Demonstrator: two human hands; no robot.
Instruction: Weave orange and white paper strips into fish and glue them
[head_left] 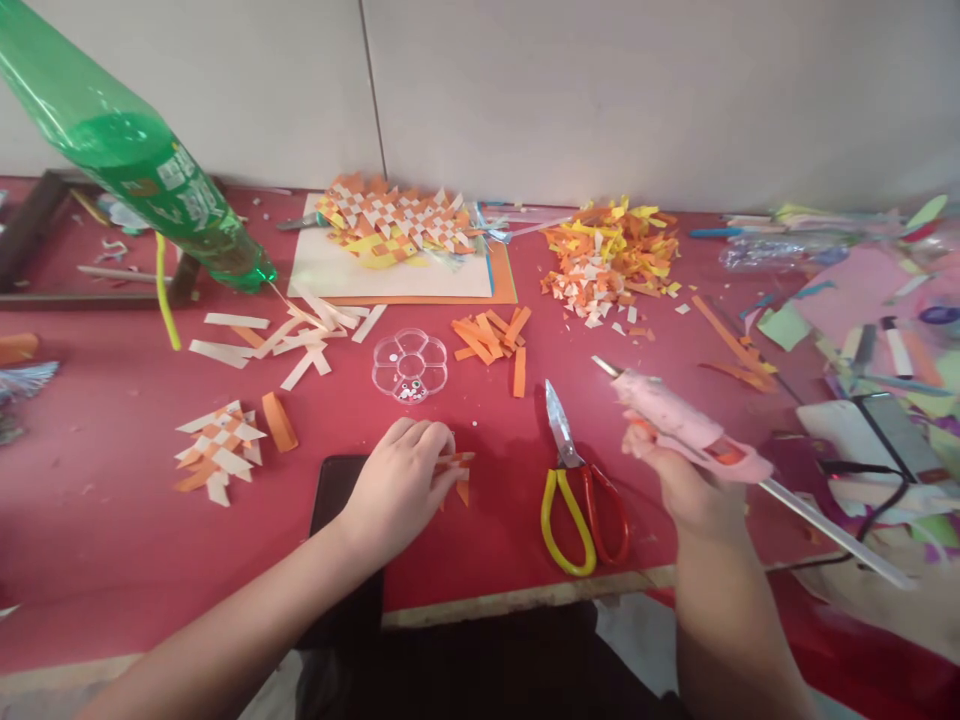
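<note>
My right hand is wrapped round a pink hot glue gun, its metal tip pointing up and left and a long glue stick sticking out of its back. My left hand pinches a small woven paper piece of orange and white strips, mostly hidden behind the fingers. Between the hands lie scissors with one yellow and one red handle. Beyond the left hand is a clear flower-shaped tray with small googly eyes in one compartment. A woven orange-and-white paper fish lies to the left.
A green bottle leans at the back left by a dark frame. Orange strips and white strips lie mid-table. Paper scraps and finished weavings are piled behind. A black phone lies under my left wrist.
</note>
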